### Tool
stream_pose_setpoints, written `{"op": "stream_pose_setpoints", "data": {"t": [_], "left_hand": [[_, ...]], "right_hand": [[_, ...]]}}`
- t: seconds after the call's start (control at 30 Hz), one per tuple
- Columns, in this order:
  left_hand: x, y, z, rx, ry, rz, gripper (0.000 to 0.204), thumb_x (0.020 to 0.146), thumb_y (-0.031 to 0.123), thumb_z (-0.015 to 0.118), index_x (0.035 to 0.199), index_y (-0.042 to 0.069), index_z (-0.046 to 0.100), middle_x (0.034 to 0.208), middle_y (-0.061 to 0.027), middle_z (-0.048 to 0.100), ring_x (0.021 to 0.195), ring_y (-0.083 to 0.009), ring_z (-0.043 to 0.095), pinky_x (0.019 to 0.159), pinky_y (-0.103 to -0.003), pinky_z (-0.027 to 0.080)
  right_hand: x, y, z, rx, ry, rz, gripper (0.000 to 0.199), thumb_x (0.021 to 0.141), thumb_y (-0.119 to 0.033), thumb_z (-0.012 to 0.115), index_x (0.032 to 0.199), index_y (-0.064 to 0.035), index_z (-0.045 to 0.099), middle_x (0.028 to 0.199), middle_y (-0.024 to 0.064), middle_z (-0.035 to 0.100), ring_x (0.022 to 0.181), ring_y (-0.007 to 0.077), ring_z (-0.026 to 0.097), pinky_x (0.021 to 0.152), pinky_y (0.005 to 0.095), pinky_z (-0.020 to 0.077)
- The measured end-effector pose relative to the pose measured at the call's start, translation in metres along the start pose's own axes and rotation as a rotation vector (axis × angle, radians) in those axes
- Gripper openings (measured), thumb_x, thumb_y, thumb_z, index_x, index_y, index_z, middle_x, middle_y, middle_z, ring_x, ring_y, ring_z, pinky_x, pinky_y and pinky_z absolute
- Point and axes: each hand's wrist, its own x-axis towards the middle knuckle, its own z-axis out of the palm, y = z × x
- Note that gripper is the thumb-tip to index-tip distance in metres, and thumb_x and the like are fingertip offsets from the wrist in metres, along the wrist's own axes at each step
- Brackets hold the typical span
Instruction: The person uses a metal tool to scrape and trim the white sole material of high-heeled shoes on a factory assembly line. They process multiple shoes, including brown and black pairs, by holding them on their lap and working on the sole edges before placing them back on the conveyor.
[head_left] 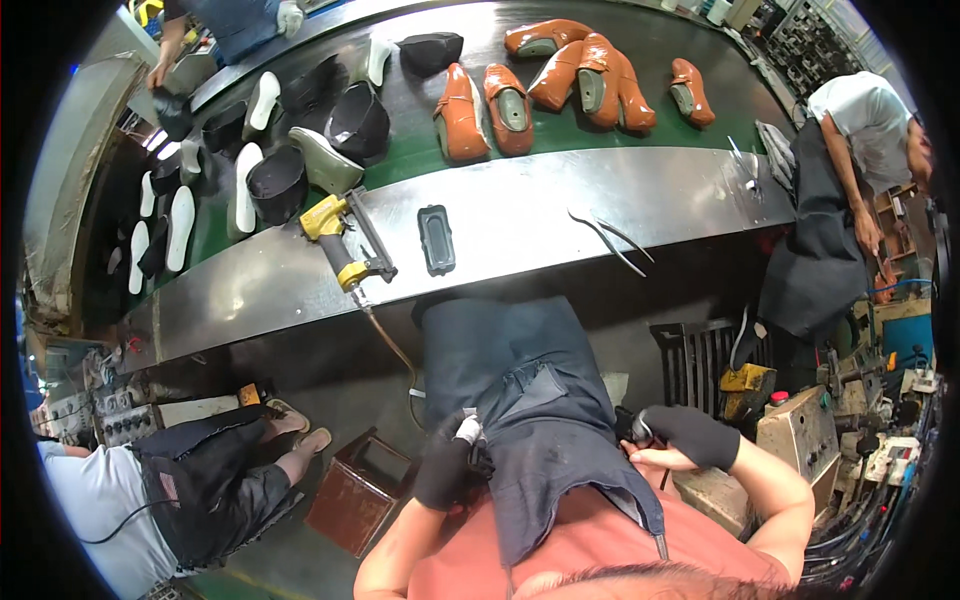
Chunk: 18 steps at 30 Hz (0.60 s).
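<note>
My left hand (448, 468), in a black glove, is at the left side of the dark apron (545, 440) I wear. Something white shows at its fingers, which look curled; what they hold is hidden against the cloth. On the apron's other side is my right hand (685, 440), also in a black glove with bare fingertips. Its fingers are closed by the apron's edge around something dark that I cannot make out. Ahead, on the metal ledge, lie a yellow and black air stapler (340, 240) with a hose, a small dark tray (436, 240) and pincers (610, 240).
Orange shoes (600, 80) stand on the green belt (400, 170), with dark uppers and pale shoe lasts (244, 188) to the left. A brown stool (358, 492) is at my left. Co-workers (100, 505) are on both sides; machine controls (800, 430) stand at right.
</note>
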Motion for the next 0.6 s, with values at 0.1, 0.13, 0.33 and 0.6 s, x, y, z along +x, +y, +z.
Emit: {"op": "stream_pose_setpoints", "data": {"t": [0.1, 0.13, 0.33, 0.6], "left_hand": [[0.011, -0.024, -0.019, 0.232, -0.037, 0.192, 0.019, 0.097, 0.013, 0.054, 0.116, 0.008, 0.059, 0.079, 0.0023, 0.054, 0.065, -0.0065, 0.051, 0.054, -0.021, 0.042], [0.009, -0.015, -0.009, 0.232, -0.044, 0.199, 0.02, 0.097, 0.013, 0.054, 0.116, 0.008, 0.059, 0.079, 0.0023, 0.054, 0.065, -0.0065, 0.051, 0.054, -0.022, 0.042], [0.008, -0.007, 0.003, 0.004, -0.002, 0.063, 0.015, 0.096, 0.013, 0.053, 0.11, 0.009, 0.058, 0.074, 0.0009, 0.052, 0.06, -0.0075, 0.049, 0.051, -0.023, 0.041], [0.002, 0.004, 0.015, 0.08, 0.004, -0.011, 0.018, 0.097, 0.015, 0.052, 0.114, 0.009, 0.056, 0.073, 0.0005, 0.052, 0.057, -0.0073, 0.049, 0.047, -0.023, 0.04]], "right_hand": [[0.011, 0.033, 0.007, -0.24, 0.021, -0.025, 0.042, 0.084, -0.042, 0.07, 0.093, -0.0043, 0.053, 0.081, 0.014, 0.06, 0.075, 0.0359, 0.062, 0.067, 0.0429, 0.049], [0.011, 0.03, 0.01, -0.256, 0.03, 0.032, 0.043, 0.084, -0.042, 0.068, 0.095, -0.0037, 0.053, 0.083, 0.0168, 0.062, 0.079, 0.0425, 0.062, 0.07, 0.0486, 0.0494], [0.025, 0.064, 0.042, -0.299, 0.215, -0.148, 0.038, 0.082, -0.031, 0.066, 0.105, -0.0038, 0.053, 0.077, 0.0181, 0.061, 0.075, 0.0404, 0.061, 0.067, 0.048, 0.0474], [0.042, 0.054, 0.061, 0.129, 0.256, -0.074, 0.033, 0.088, -0.021, 0.062, 0.114, -0.0043, 0.051, 0.087, 0.0224, 0.064, 0.082, 0.042, 0.062, 0.071, 0.0455, 0.048]]}}
